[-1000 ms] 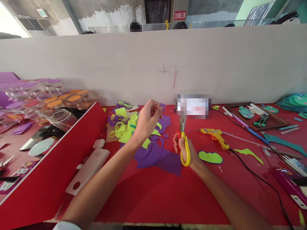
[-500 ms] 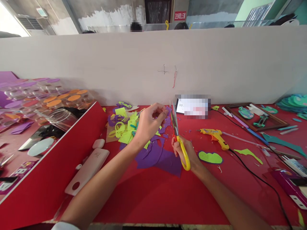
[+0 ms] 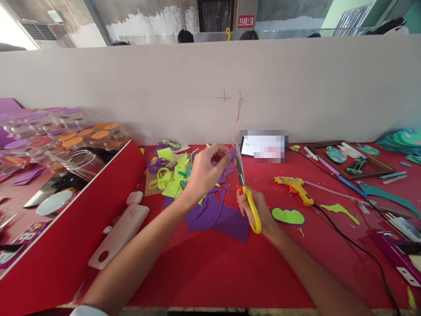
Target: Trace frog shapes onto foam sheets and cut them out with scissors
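Note:
My right hand [image 3: 255, 210] grips yellow-handled scissors [image 3: 246, 193]. Their blades are apart and point up and away, toward the small purple foam piece [image 3: 232, 154] that my left hand [image 3: 205, 171] pinches between thumb and fingers. The blade tips sit right beside that piece. Under both hands lies a pile of purple foam sheet scraps [image 3: 217, 213] and neon yellow offcuts [image 3: 171, 175] on the red table [image 3: 210, 272].
A yellow glue gun [image 3: 294, 186] with a black cord lies right of the scissors, a green-and-purple cut shape [image 3: 288, 216] near it. A red box wall [image 3: 75, 224] and a white case [image 3: 120, 235] stand at the left. A wooden frame [image 3: 353, 158] with tools sits far right.
The scissors rose from pointing straight ahead to tilting left with blades apart, up against the purple piece. My left hand shifted slightly right toward the blades.

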A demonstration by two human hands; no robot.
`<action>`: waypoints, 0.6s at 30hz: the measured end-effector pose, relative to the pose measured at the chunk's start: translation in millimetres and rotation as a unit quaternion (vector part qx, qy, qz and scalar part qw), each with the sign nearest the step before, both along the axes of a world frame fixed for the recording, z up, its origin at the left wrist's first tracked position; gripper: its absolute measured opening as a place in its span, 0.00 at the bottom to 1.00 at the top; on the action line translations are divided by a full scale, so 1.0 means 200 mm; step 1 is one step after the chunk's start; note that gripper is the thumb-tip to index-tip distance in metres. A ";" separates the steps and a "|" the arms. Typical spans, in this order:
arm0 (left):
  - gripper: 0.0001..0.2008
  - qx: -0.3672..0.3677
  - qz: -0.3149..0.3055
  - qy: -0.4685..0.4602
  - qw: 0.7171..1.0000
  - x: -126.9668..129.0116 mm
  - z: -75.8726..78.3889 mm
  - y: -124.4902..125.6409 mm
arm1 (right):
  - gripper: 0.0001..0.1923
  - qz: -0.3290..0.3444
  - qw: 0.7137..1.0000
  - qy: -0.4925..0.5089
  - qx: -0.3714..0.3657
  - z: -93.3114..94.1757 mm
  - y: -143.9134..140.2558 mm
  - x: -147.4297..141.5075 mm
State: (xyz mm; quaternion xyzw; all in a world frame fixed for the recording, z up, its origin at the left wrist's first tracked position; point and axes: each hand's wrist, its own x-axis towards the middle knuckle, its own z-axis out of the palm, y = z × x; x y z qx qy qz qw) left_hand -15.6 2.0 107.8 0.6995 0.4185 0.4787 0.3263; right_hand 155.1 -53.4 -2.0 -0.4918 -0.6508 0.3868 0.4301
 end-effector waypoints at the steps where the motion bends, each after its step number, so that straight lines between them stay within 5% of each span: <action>1: 0.06 0.008 0.008 0.007 1.000 0.00 0.00 0.00 | 0.30 0.000 1.000 -0.004 0.001 0.00 0.00 0.00; 18: 0.11 0.027 0.018 0.048 0.998 0.00 0.01 0.00 | 0.30 -0.001 1.000 -0.013 -0.003 0.03 -0.01 0.00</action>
